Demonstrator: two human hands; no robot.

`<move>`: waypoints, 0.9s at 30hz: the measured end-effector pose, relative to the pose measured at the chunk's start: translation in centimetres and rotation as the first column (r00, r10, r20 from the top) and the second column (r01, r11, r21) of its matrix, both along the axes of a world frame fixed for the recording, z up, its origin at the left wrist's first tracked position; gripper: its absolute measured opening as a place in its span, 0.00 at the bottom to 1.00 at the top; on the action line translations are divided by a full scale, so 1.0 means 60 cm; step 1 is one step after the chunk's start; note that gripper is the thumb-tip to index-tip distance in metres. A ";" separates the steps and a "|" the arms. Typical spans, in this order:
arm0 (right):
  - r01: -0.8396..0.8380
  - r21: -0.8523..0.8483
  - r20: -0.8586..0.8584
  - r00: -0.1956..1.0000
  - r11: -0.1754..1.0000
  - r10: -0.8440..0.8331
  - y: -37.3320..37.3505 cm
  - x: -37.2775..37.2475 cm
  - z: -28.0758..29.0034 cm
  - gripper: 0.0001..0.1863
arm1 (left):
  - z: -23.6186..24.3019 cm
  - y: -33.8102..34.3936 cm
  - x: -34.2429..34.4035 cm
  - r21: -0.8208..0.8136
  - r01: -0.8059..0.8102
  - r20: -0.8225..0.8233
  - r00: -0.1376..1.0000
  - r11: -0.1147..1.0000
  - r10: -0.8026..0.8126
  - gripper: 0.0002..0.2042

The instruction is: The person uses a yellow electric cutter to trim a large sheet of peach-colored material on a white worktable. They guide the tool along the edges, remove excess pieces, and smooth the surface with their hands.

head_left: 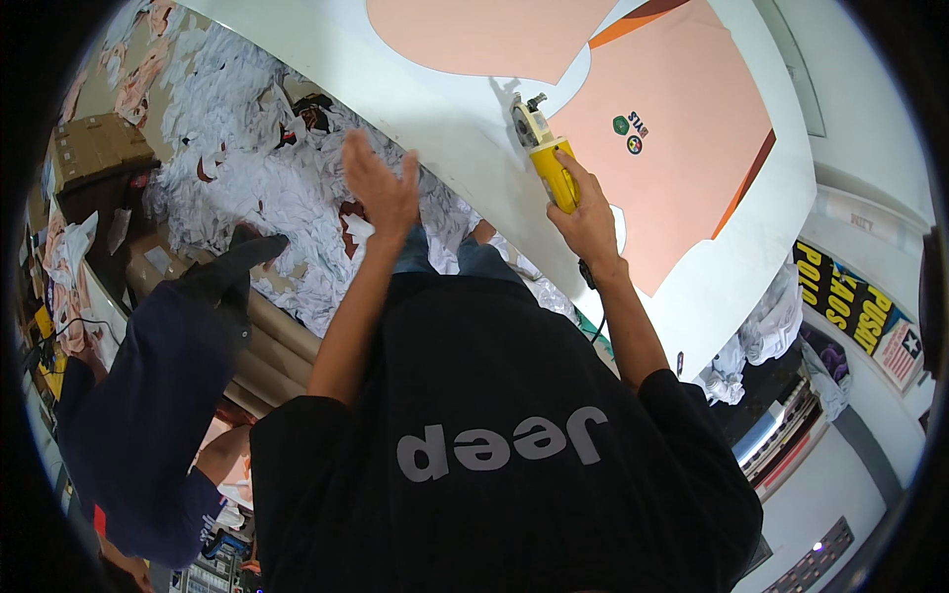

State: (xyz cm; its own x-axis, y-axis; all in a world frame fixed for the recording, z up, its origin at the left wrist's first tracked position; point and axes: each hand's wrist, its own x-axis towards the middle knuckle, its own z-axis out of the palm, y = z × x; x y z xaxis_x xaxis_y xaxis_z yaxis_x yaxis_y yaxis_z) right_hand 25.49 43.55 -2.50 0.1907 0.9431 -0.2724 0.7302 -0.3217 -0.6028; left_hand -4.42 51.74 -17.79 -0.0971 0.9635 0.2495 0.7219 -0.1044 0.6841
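Observation:
My right hand [587,219] is wrapped round the yellow body of an electric rotary fabric cutter [555,170]. The cutter's metal head points away from me, over the white tabletop [465,138]. Beside it lies a cut peach fabric panel [682,119] with small printed badges and orange and dark red edging. Another peach piece [484,35] with a curved edge is at the far side. My left hand [381,188] hangs in the air off the table's left edge, fingers apart and nothing in it, above a heap of white fabric scraps [237,148].
A cord runs down from near my right wrist. At the left a person in dark clothes [148,366] bends close by, near brown rolls [272,346] and a cardboard box [99,150]. A black and yellow banner [840,292] and bundled white cloth [771,316] are at the right.

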 end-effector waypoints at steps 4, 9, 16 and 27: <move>0.066 -0.055 -0.028 0.997 0.996 -0.068 0.038 -0.025 0.005 0.44 | 0.025 0.032 0.073 -0.165 0.077 -0.037 0.996 0.983 -0.085 0.54; 0.073 -0.053 -0.044 0.996 0.996 -0.076 0.086 -0.029 0.001 0.44 | 0.035 0.040 0.090 -0.206 0.118 -0.175 0.972 0.971 -0.155 0.58; -0.056 0.015 0.039 0.998 0.998 0.055 0.130 -0.005 -0.008 0.42 | 0.035 0.036 0.087 -0.209 0.146 -0.238 0.951 0.967 -0.195 0.55; -0.248 -0.044 -0.046 0.968 0.968 0.246 0.181 0.059 -0.001 0.41 | 0.044 0.049 0.097 -0.156 0.393 -0.445 0.791 0.906 -0.420 0.32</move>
